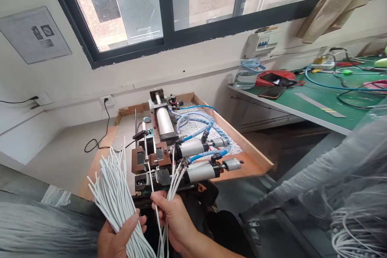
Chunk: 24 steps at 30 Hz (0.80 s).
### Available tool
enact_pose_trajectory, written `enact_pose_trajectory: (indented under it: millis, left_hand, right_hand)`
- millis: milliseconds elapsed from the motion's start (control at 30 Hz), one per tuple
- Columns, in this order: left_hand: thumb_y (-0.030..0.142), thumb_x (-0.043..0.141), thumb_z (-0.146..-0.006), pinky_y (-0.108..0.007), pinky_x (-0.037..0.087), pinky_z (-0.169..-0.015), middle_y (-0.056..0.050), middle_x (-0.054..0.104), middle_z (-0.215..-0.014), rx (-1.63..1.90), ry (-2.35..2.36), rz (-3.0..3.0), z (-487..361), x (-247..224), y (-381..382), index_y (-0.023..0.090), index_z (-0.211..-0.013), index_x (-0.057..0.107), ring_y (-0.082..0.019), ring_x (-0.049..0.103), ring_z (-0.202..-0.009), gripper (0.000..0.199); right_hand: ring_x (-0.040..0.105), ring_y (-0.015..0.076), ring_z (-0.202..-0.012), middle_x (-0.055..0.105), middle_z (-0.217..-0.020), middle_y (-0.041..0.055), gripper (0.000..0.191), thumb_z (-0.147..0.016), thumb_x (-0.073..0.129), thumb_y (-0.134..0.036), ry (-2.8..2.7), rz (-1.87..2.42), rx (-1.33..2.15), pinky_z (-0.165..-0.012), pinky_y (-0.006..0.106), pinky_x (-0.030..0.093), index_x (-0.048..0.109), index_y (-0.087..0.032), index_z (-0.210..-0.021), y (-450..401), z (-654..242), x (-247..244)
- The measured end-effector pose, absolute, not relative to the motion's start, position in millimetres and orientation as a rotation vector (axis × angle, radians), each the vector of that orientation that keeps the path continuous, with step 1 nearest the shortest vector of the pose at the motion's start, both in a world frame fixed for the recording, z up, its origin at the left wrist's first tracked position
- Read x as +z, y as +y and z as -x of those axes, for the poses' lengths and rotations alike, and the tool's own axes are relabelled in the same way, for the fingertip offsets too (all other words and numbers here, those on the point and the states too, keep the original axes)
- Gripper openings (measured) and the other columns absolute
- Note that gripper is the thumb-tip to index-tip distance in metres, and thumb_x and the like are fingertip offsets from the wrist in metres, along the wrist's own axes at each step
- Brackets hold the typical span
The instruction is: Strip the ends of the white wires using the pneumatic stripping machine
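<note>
Left hand [116, 240] gripping the big bundle [116, 187] of white wires: thumb [130, 222] laid across the front, fingertips wrapped round to the right side. Bundle runs up-left out of the grip, upper ends fanned and uneven, near the rig's front left; lower part drops out of frame below the hand.

Right hand [178, 219] closed, two things in it. Thumb and index pinch one wire [151, 177], which stands up above the fingertips, tilted slightly left, upper end at the front of the brown blocks [165, 153]. Can't tell if it touches them or sits in the slot. Its tail hangs below the pinch. Small bunch [176, 181] passes through the same hand, just right of the single wire; ends fan up in front of the two side cylinders [201, 172], some tips dark or reddish. Contact there unclear.

Hands side by side, just apart, in front of the rig. Big cylinder [165, 120] behind the blocks, blue hoses [223, 135] to its right, all inside the wooden tray [242, 142]. Green bench [290, 96] off right.
</note>
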<state>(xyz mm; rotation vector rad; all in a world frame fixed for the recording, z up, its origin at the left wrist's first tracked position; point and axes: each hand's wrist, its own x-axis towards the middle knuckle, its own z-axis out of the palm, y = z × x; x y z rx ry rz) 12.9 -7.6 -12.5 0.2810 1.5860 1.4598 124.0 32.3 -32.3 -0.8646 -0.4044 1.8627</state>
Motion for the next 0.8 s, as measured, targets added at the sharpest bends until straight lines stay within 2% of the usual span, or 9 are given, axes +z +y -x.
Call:
enact_pose_trajectory:
  millis: [167, 333, 400, 533, 633, 800]
  left_hand:
    - [0.021, 0.078, -0.039, -0.029, 0.047, -0.043, -0.004, 0.063, -0.048, 1.513, 1.600, -0.387, -15, -16, -6, 0.012, -0.069, 0.058, -0.019, 0.058, -0.043, 0.037]
    - [0.022, 0.077, -0.041, -0.030, 0.046, -0.044, -0.004, 0.063, -0.050, 1.469, 1.578, -0.492, -16, -19, -8, 0.011, -0.069, 0.060, -0.020, 0.058, -0.044, 0.034]
    - [0.022, 0.076, -0.043, -0.031, 0.048, -0.048, -0.006, 0.065, -0.054, 1.441, 1.564, -0.497, -16, -18, -9, 0.011, -0.071, 0.062, -0.022, 0.060, -0.048, 0.034]
    - [0.022, 0.077, -0.042, -0.034, 0.050, -0.054, -0.009, 0.067, -0.060, 1.416, 1.524, -0.392, -14, -15, -9, 0.010, -0.070, 0.063, -0.025, 0.062, -0.057, 0.033]
    - [0.018, 0.078, -0.039, -0.032, 0.051, -0.056, -0.009, 0.067, -0.060, 1.462, 1.537, -0.285, -11, -14, -7, 0.010, -0.069, 0.062, -0.024, 0.063, -0.058, 0.036]
    - [0.014, 0.077, -0.039, -0.031, 0.051, -0.055, -0.008, 0.067, -0.056, 1.506, 1.551, -0.262, -9, -13, -6, 0.012, -0.073, 0.059, -0.021, 0.062, -0.054, 0.038]
  right_hand:
    - [0.029, 0.0029, -0.034, 0.043, -0.042, -0.0048, 0.023, -0.052, 0.069, -0.029, -0.333, 0.886, 1.954, -0.035, 0.017, 0.016, 0.054, -0.011, -0.053, 41, -121, -28]
    - [0.042, 0.0069, -0.037, 0.050, -0.044, -0.0008, 0.025, -0.054, 0.070, -0.031, -0.573, 0.696, 2.107, -0.038, 0.019, 0.023, 0.056, -0.010, -0.057, 34, -119, -26]
    - [0.044, 0.0081, -0.037, 0.052, -0.044, -0.0002, 0.026, -0.054, 0.071, -0.031, -0.628, 0.699, 2.044, -0.039, 0.020, 0.025, 0.056, -0.010, -0.059, 30, -119, -26]
    - [0.040, 0.0058, -0.039, 0.050, -0.045, -0.0023, 0.026, -0.057, 0.070, -0.033, -0.588, 0.791, 1.834, -0.039, 0.018, 0.022, 0.056, -0.011, -0.063, 25, -121, -29]
    - [0.037, 0.0047, -0.041, 0.051, -0.051, -0.0006, 0.025, -0.061, 0.067, -0.033, -0.577, 0.850, 1.802, -0.039, 0.018, 0.020, 0.057, -0.010, -0.064, 25, -123, -32]
    - [0.032, 0.0038, -0.041, 0.044, -0.050, -0.0040, 0.025, -0.064, 0.064, -0.034, -0.562, 0.827, 1.821, -0.040, 0.018, 0.018, 0.059, -0.010, -0.068, 25, -126, -33]
